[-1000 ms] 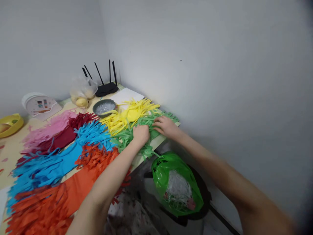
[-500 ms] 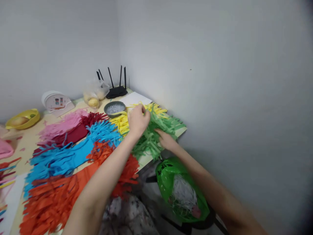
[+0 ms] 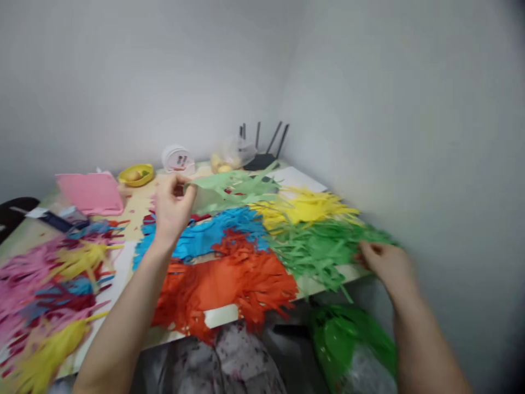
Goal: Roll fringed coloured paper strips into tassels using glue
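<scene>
My left hand (image 3: 172, 208) is raised over the table, fingers pinched on one end of a green fringed paper strip (image 3: 233, 189) that stretches to the right above the other papers. My right hand (image 3: 385, 262) rests at the table's right edge with its fingers closed on the pile of green fringed paper (image 3: 324, 246). Yellow fringed paper (image 3: 303, 208), blue fringed paper (image 3: 213, 232) and orange fringed paper (image 3: 229, 282) lie between my hands. The picture is blurred by motion.
A mixed heap of pink, yellow and red strips (image 3: 45, 284) lies at the left. Farther back are a pink pad (image 3: 90, 191), a yellow bowl (image 3: 135, 175), a white round box (image 3: 178, 158), a bag of fruit (image 3: 227, 158) and a black router (image 3: 262, 156). A green bag (image 3: 348, 339) hangs below the table edge.
My left hand has lifted a green strip and carried it leftward across the table. The right hand stayed on the green pile. My view has swung left, showing more of the table.
</scene>
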The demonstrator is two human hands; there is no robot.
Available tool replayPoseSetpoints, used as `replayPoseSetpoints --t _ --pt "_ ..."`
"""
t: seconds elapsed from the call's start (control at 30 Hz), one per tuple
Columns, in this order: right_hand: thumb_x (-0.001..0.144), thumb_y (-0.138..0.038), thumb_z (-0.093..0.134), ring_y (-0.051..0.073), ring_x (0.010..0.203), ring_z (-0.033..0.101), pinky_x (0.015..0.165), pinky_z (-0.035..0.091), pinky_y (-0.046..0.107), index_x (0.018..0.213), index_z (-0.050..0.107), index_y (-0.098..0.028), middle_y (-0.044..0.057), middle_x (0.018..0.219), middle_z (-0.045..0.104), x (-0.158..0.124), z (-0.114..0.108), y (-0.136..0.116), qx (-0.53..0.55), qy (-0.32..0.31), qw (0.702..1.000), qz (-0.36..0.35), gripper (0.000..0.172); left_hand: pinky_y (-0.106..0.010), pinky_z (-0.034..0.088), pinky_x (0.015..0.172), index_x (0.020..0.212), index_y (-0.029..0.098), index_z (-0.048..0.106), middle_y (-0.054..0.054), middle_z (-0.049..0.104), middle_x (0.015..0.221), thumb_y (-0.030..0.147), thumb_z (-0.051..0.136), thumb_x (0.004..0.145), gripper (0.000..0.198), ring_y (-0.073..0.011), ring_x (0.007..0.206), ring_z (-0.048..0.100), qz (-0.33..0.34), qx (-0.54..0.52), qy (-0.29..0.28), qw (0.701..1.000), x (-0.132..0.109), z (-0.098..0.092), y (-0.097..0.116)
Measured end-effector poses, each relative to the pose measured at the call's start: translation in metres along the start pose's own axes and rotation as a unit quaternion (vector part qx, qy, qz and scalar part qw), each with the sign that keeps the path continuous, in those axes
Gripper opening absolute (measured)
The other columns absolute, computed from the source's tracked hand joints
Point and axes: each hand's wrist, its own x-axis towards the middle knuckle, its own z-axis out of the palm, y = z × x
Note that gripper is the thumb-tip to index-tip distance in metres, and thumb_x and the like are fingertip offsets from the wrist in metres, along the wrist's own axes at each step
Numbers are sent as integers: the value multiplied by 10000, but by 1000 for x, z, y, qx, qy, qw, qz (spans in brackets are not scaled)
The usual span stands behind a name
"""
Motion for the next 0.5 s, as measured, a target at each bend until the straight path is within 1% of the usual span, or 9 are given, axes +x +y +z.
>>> replayPoseSetpoints --t 0.03,0.07,0.1,0.13,0.2,0.3,0.37,0.43,0.5 --pt "856 -430 462 231 295 493 317 364 343 506 550 -267 100 385 570 -5 -2 -26 -2 10 1000 1 396 -220 406 622 746 186 537 29 570 691 192 539 780 34 -120 649 534 12 39 1 999 -9 -19 -6" --pt "855 -460 476 258 383 565 364 412 367 589 594 -267 113 485 640 -12 -2 -57 -5 37 999 -3 349 -235 412 643 742 187 536 19 579 701 199 542 798 58 -130 665 540 28 82 -2 996 -19 -35 -11" --pt "862 -470 495 277 539 649 495 507 411 727 649 -264 120 652 710 -21 -1 -93 2 73 997 -27 291 -254 418 669 742 188 536 6 591 718 199 538 815 73 -145 690 548 47 130 -12 990 -30 -46 -14" --pt "879 -445 496 286 698 689 647 552 452 885 673 -265 127 844 737 -31 3 -132 41 89 991 -92 252 -277 421 699 754 188 539 -10 607 744 194 531 830 77 -163 725 557 67 182 -29 981 -42 -55 -16" --pt "894 -364 521 315 1050 642 932 498 511 1156 619 -289 126 1124 689 -49 14 -210 116 60 953 -273 290 -324 419 752 801 187 550 -44 637 812 186 511 858 69 -203 802 567 102 290 -72 949 -64 -63 -17" --pt "886 -260 541 327 1308 457 1073 393 543 1370 471 -297 98 1349 563 -65 41 -295 134 -6 883 -450 490 -369 412 766 852 187 566 -72 653 850 201 488 893 89 -240 832 564 134 401 -134 896 -91 -71 -15" --pt "874 -214 528 349 1342 402 1101 332 593 1383 463 -296 79 1388 533 -64 62 -320 94 -71 858 -500 520 -381 419 768 864 189 577 -75 659 844 201 472 905 113 -247 824 565 143 420 -157 882 -102 -78 -15" --pt "857 -172 511 340 1214 513 1089 323 605 1287 553 -290 88 1259 627 -55 82 -326 64 -127 842 -520 448 -390 435 798 873 192 587 -78 673 868 182 468 898 122 -249 847 575 133 409 -170 887 -109 -88 -17" --pt "827 -135 499 300 1021 608 1017 409 533 1141 633 -260 98 1070 701 -45 93 -322 66 -167 837 -517 364 -395 448 866 936 191 600 -84 689 958 139 489 851 150 -252 929 590 104 365 -180 907 -111 -98 -24"
